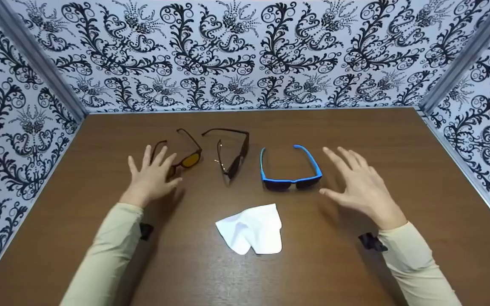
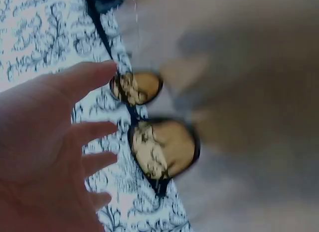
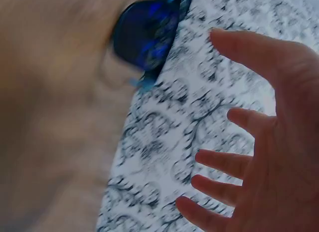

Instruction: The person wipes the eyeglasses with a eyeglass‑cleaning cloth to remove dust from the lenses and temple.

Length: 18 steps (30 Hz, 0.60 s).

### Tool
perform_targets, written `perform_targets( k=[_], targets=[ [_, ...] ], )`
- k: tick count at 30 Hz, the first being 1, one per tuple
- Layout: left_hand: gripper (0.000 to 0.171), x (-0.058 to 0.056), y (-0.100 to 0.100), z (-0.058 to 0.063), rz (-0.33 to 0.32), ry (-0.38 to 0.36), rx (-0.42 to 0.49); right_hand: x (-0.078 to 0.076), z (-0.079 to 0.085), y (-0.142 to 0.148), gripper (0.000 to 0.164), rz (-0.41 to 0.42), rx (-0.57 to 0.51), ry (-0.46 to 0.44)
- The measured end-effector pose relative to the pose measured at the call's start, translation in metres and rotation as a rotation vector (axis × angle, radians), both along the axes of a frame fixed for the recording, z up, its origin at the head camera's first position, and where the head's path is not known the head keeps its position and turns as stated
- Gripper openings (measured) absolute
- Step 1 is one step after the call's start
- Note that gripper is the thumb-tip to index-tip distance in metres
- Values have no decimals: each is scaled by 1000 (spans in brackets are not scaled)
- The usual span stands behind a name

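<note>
My left hand (image 1: 150,177), fingers spread, is over the table beside the dark-framed glasses with amber lenses (image 1: 191,160) and hides part of them in the head view. The left wrist view shows both amber lenses (image 2: 167,147) just past the thumb and fingertips. To the right of blue-framed sunglasses (image 1: 292,182) is my right hand (image 1: 362,187), its fingers apart and holding nothing. One dark lens (image 3: 147,35) of that pair appears in the right wrist view, apart from the thumb. Dark sunglasses (image 1: 245,148) with spread temples lie between the other two pairs.
A crumpled white cloth (image 1: 253,229) lies on the brown table (image 1: 211,280), nearer to me than the glasses. Patterned black-and-white panels (image 1: 236,55) enclose the table at the back and both sides, with grey posts (image 1: 462,55) at the corners.
</note>
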State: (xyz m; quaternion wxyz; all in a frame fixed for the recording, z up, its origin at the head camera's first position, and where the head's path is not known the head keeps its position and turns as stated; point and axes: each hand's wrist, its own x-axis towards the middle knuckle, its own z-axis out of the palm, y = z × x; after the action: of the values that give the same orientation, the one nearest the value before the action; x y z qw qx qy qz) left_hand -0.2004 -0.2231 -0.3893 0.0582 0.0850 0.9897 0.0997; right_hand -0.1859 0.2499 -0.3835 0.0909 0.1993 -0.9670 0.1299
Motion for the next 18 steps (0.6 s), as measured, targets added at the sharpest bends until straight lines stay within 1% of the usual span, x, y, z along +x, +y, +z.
perform_targets(
  k=[2, 4, 6, 8, 11, 14, 16, 18],
  targets=[
    [71, -2, -9, 8, -36, -43, 6, 3, 3, -7, 95, 40, -4, 18],
    [69, -3, -17, 15, -70, -68, -5, 7, 5, -13, 95, 80, -9, 34],
    [64, -3, -24, 20, -102, -82, -38, 8, 6, -18, 94, 122, -21, 55],
    [55, -4, -27, 22, -132, -79, -93, 9, 4, -22, 93, 168, -39, 83],
    [43, -4, -30, 20, -182, -59, -197, 9, 0, -31, 88, 258, -70, 140],
    [39, -4, -30, 15, -230, -16, -277, 9, -6, -44, 78, 368, -87, 184],
    [40, -3, -29, 12, -259, 24, -306, 12, -9, -52, 68, 429, -103, 184],
    [44, -3, -29, 9, -296, 69, -330, 15, -11, -61, 57, 464, -122, 157]
  ],
)
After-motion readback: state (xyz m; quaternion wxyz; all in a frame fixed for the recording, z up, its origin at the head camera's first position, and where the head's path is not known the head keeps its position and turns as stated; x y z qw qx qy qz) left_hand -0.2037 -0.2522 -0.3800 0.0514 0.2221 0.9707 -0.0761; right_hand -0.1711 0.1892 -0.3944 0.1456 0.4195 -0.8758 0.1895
